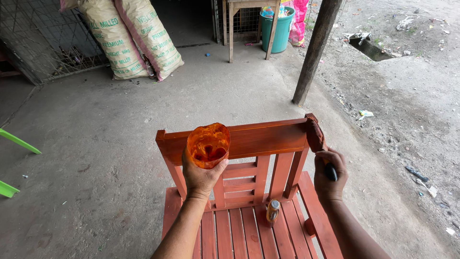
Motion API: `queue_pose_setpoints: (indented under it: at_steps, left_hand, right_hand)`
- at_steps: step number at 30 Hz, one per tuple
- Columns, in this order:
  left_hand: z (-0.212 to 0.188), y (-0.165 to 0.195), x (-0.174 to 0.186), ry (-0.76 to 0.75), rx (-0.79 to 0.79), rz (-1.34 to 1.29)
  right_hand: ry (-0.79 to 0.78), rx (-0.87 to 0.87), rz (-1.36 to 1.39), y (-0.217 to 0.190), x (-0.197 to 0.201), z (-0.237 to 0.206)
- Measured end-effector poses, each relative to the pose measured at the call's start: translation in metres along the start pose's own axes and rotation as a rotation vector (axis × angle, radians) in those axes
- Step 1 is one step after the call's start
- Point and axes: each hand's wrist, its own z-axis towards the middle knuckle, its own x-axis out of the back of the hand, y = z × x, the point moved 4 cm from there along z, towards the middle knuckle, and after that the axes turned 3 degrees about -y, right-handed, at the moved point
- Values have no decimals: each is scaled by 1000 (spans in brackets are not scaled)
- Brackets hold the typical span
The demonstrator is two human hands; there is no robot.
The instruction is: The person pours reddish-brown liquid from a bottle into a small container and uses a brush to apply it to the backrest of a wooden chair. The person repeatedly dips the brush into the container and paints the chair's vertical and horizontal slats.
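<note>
— What is held, and where?

— A cut-off cup (pixel 208 145), stained orange, is gripped from below by the left hand (pixel 201 176), fingers closed round its base; it is held up in front of the chair's (pixel 249 201) top rail. A brush (pixel 317 140) is clasped in the right hand (pixel 329 176), fist shut on the dark handle, and its loaded head is laid against the right end of the top rail, at the corner.

— How would this stroke be done well?

— The corner would best be worked with light pressure, the strokes drawn along the grain and the end face covered before the flat, so that no runs are left down the post. The cup is better kept level and near the brush (drips on the wet slats would show).

— What is in the cup?

— Reddish-orange stain is smeared over the inside walls; a little seems to be pooled at the bottom, though how much cannot be told.

— Any other containers?

— A small bottle (pixel 272 211) is stood upright on the seat slats, near the back; its contents cannot be made out. A teal bin (pixel 279 29), filled with mixed items, is seen far off beside a wooden frame, and two filled sacks (pixel 129 38) are leant against a wire fence.
</note>
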Motion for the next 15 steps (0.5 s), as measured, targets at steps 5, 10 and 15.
queue_pose_setpoints:
  at_steps: [5,10,15]
  left_hand:
    - [-3,-2,-3,10,-25,73]
    - [-7,-5,-2,7,-64,38]
    - [-10,-6,-8,10,-23,112]
  right_hand:
    - [-95,28,-50,11,-2,-23]
    - [-143,14,-79,26,-4,-38]
    - [-222,-66,-92,50,-1,-53]
